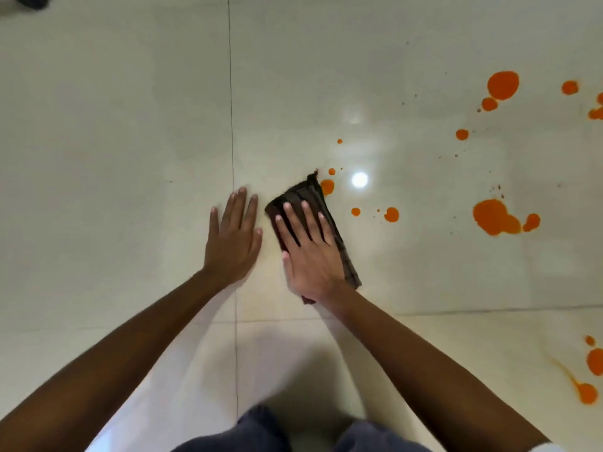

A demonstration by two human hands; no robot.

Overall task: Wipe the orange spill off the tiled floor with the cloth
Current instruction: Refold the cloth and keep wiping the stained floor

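Observation:
A folded dark brown cloth lies on the pale tiled floor in the middle of the head view. My right hand presses flat on it with straight, spread fingers. The cloth's far corner touches a small orange drop. My left hand rests flat on the bare tile just left of the cloth. Orange spill lies to the right: a large blot, a round blot farther away, and several small drops between.
More orange blots and a streak lie at the lower right edge. Grout lines cross near my left hand. My knees in dark trousers show at the bottom. A dark object sits at the top left corner.

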